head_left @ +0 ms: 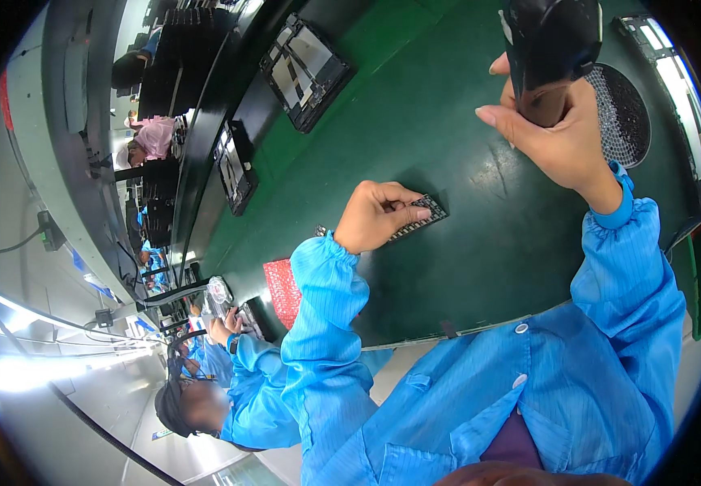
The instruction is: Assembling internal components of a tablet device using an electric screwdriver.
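In the head view, the left hand [379, 215] pinches a patterned, dark rectangular block [436, 209] at the smooth green worktop [464, 283]; the right hand's [565, 146] fingers curl round a glossy, rounded black device [551, 44]. Red, bubbly-textured wrap [282, 293] lies beside the left sleeve [326, 292].

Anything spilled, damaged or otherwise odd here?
Nothing stands out: the left hand holds a small black rectangular piece, the right hand holds a glossy black handheld device, and no spill shows around the round dark dish of small pale pieces.
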Action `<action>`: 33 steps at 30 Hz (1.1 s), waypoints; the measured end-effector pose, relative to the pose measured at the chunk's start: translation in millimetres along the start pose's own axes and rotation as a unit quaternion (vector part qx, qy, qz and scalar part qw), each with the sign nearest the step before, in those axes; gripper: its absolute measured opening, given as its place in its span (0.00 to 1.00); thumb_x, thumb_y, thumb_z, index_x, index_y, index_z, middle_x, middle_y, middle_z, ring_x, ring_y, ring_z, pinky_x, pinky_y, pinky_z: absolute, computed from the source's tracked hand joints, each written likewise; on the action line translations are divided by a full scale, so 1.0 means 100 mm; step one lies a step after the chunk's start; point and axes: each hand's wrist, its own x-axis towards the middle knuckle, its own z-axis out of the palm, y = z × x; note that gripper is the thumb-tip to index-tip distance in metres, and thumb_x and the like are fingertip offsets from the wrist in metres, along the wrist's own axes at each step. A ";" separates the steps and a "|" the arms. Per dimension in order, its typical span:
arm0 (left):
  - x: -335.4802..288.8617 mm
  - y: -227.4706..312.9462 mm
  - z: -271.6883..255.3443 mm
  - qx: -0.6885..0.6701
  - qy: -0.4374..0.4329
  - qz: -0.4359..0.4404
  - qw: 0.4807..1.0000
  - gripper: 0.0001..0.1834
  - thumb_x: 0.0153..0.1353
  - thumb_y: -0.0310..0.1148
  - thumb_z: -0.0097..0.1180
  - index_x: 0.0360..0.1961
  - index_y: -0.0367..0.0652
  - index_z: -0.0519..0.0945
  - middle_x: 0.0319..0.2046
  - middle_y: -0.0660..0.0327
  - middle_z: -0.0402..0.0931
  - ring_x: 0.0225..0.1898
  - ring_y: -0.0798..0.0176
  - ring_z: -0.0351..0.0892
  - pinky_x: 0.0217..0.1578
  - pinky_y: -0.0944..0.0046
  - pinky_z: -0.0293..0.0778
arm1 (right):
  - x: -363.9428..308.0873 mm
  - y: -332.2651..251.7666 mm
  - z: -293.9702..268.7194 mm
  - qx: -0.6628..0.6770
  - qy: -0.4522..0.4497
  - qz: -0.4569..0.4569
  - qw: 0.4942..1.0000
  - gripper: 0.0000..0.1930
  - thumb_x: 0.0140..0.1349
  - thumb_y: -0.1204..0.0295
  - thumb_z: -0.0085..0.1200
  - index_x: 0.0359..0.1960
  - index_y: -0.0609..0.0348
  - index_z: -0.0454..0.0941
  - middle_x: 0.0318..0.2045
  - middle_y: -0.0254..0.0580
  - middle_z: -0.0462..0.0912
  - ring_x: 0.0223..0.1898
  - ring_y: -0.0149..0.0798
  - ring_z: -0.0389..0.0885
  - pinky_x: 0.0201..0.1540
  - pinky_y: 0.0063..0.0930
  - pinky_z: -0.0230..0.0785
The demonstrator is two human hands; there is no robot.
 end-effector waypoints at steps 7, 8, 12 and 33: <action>0.04 0.26 0.23 0.213 0.140 -0.005 0.967 0.09 0.43 0.27 0.68 0.27 0.35 0.83 0.18 0.63 0.79 0.20 0.72 0.74 0.23 0.68 0.70 | 0.06 -0.04 -0.11 0.015 -0.021 0.072 0.997 0.18 0.50 0.81 0.61 0.44 0.63 0.71 0.17 0.28 0.71 0.17 0.19 0.67 0.21 0.14 0.57; 0.03 0.26 0.26 0.212 0.139 -0.007 0.967 0.09 0.43 0.27 0.68 0.27 0.35 0.83 0.18 0.63 0.79 0.20 0.72 0.74 0.23 0.68 0.70 | 0.07 -0.03 -0.14 0.014 -0.022 0.064 0.998 0.18 0.50 0.82 0.61 0.44 0.63 0.71 0.17 0.28 0.71 0.17 0.19 0.67 0.21 0.14 0.57; 0.01 0.19 0.29 0.178 0.189 0.059 0.964 0.06 0.43 0.24 0.67 0.26 0.37 0.83 0.19 0.64 0.78 0.21 0.69 0.75 0.23 0.69 0.70 | 0.09 -0.02 -0.20 0.032 -0.015 0.066 0.997 0.18 0.50 0.82 0.61 0.44 0.63 0.71 0.17 0.27 0.71 0.18 0.19 0.67 0.21 0.14 0.57; -0.07 -0.10 0.62 -0.121 0.376 0.118 0.911 0.08 0.57 0.18 0.53 0.39 0.31 0.78 0.32 0.59 0.74 0.28 0.71 0.76 0.25 0.75 0.74 | 0.16 -0.13 -0.35 0.043 -0.007 0.075 0.996 0.13 0.45 0.78 0.63 0.32 0.63 0.71 0.20 0.33 0.75 0.24 0.20 0.69 0.26 0.19 0.65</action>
